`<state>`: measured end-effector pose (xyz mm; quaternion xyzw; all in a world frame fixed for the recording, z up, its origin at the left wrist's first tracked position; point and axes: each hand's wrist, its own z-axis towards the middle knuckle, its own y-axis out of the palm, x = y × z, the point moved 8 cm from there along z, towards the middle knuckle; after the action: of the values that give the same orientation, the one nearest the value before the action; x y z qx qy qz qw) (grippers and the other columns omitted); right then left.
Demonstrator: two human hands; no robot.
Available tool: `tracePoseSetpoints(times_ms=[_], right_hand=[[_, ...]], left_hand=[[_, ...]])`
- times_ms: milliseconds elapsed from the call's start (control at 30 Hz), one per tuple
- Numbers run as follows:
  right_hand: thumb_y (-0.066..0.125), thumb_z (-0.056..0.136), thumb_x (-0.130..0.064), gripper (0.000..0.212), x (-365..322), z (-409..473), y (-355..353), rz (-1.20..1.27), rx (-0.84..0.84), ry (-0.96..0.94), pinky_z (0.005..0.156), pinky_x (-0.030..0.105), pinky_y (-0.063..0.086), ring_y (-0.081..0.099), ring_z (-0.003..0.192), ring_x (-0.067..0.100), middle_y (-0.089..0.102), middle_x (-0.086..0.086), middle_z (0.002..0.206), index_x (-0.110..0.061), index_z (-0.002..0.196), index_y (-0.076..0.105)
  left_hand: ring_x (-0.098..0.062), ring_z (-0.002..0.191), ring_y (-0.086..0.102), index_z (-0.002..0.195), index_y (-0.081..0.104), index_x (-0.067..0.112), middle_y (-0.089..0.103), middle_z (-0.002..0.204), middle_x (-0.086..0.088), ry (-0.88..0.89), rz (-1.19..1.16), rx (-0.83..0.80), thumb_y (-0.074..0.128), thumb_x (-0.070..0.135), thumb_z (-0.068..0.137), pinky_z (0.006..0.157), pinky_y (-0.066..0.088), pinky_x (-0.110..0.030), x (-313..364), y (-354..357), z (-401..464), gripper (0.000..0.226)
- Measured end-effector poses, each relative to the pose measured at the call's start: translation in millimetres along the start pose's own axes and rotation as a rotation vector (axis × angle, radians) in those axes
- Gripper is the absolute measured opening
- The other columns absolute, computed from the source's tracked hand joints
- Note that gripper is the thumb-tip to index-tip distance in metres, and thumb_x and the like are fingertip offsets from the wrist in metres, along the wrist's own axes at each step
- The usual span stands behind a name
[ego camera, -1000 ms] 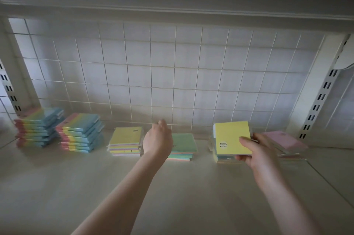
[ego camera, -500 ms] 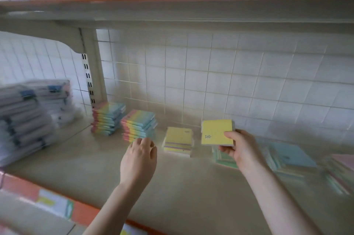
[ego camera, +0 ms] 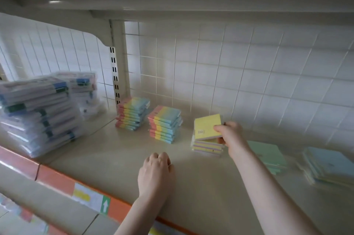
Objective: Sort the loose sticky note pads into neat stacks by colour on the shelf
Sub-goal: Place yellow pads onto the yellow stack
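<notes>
Our right hand point(ego camera: 229, 135) pinches a square yellow sticky note pad point(ego camera: 207, 126), tilted just above the short yellow paper stack point(ego camera: 207, 146), to match colours on the beige shelf point(ego camera: 115, 150). Our left hand point(ego camera: 156, 174) rests loosely curled, holding nothing, in front of that stack.

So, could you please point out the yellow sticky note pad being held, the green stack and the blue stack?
yellow sticky note pad point(ego camera: 206, 127), head view, centre of its top face.
green stack point(ego camera: 268, 153), head view, top pad's face.
blue stack point(ego camera: 328, 164), head view, top pad's face.
</notes>
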<state>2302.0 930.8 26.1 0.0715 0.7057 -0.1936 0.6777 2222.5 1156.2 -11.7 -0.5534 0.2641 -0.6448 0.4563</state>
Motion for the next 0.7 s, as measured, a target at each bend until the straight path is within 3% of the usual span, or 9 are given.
tracePoseSetpoints(times_ms=[67, 167, 233, 300, 400, 467, 567, 700], right_hand=[[0.069, 0.074, -0.009, 0.034, -2.1, -1.2, -5.1, -0.206, 0.062, -0.07, 0.052, 0.027, 0.028, 0.038, 0.049, 0.02, 0.038, 0.002, 0.049, -0.014, 0.051, 0.045], [0.07, 0.074, -0.019, 0.04, -0.1, -5.6, -10.2, -0.459, 0.095, -0.106, 0.049, 0.031, 0.02, 0.036, 0.054, 0.026, 0.034, 0.008, 0.048, -0.009, 0.049, 0.041], [0.069, 0.076, -0.025, 0.03, 2.2, -8.7, -13.3, -0.551, 0.12, -0.106, 0.05, 0.032, 0.025, 0.047, 0.061, 0.034, 0.045, 0.016, 0.057, -0.003, 0.061, 0.055], [0.066, 0.08, -0.029, 0.023, 4.4, -12.0, -12.4, -0.555, 0.117, -0.103, 0.058, 0.032, 0.031, 0.059, 0.079, 0.031, 0.059, 0.013, 0.075, -0.007, 0.083, 0.064], [0.06, 0.087, -0.035, 0.04, 6.8, -14.0, -13.1, -0.565, 0.149, -0.123, 0.074, 0.029, 0.037, 0.058, 0.109, 0.029, 0.065, 0.01, 0.115, -0.009, 0.118, 0.06], [0.053, 0.091, -0.037, 0.042, 5.3, -18.4, -14.8, -0.644, 0.171, -0.145, 0.083, 0.032, 0.04, 0.055, 0.114, 0.03, 0.061, 0.011, 0.124, -0.011, 0.124, 0.056], [0.046, 0.095, -0.034, 0.035, -8.4, -28.7, -20.4, -0.786, 0.207, -0.249, 0.084, 0.034, 0.04, 0.054, 0.112, 0.033, 0.061, 0.014, 0.122, -0.012, 0.121, 0.057], [0.051, 0.094, -0.025, 0.024, -38.2, -60.7, -42.1, -0.929, 0.34, -0.506, 0.077, 0.037, 0.042, 0.057, 0.098, 0.035, 0.062, 0.016, 0.103, -0.01, 0.109, 0.063]], left_hand=[[-0.016, 0.101, 0.05, 0.101, 0.056, 0.023, 0.055, 0.103, 0.004, 0.001, -0.008, -0.006, 0.041, 0.03, 0.093, 0.08, 0.041, -0.026, -0.5, -0.3, 1.4, 0.018], [-0.016, 0.101, 0.051, 0.101, 0.055, 0.024, 0.055, 0.102, 0.004, 0.013, -0.002, -0.019, 0.041, 0.03, 0.093, 0.077, 0.039, -0.025, 1.1, -0.4, 2.6, 0.018], [-0.016, 0.1, 0.051, 0.101, 0.054, 0.024, 0.055, 0.101, 0.005, 0.021, 0.01, -0.023, 0.041, 0.031, 0.093, 0.075, 0.037, -0.024, 2.4, -0.3, 3.2, 0.017], [-0.016, 0.1, 0.051, 0.101, 0.054, 0.025, 0.054, 0.101, 0.005, 0.027, 0.012, -0.033, 0.04, 0.03, 0.093, 0.075, 0.037, -0.025, 3.2, 0.6, 4.1, 0.017], [-0.017, 0.101, 0.051, 0.104, 0.053, 0.025, 0.055, 0.105, 0.004, 0.045, 0.005, -0.049, 0.04, 0.029, 0.093, 0.077, 0.039, -0.026, 5.1, 2.7, 5.7, 0.017], [-0.018, 0.103, 0.051, 0.106, 0.053, 0.024, 0.055, 0.107, 0.004, 0.05, 0.01, -0.051, 0.04, 0.028, 0.093, 0.079, 0.039, -0.027, 5.9, 2.7, 6.5, 0.019], [-0.02, 0.105, 0.051, 0.107, 0.053, 0.023, 0.056, 0.11, 0.002, 0.057, 0.019, -0.063, 0.041, 0.029, 0.093, 0.081, 0.039, -0.029, 6.6, 4.0, 6.6, 0.019], [-0.022, 0.106, 0.051, 0.105, 0.055, 0.022, 0.056, 0.11, 0.0, 0.074, 0.015, -0.075, 0.043, 0.03, 0.092, 0.084, 0.039, -0.031, 6.5, 4.3, 5.5, 0.02]])
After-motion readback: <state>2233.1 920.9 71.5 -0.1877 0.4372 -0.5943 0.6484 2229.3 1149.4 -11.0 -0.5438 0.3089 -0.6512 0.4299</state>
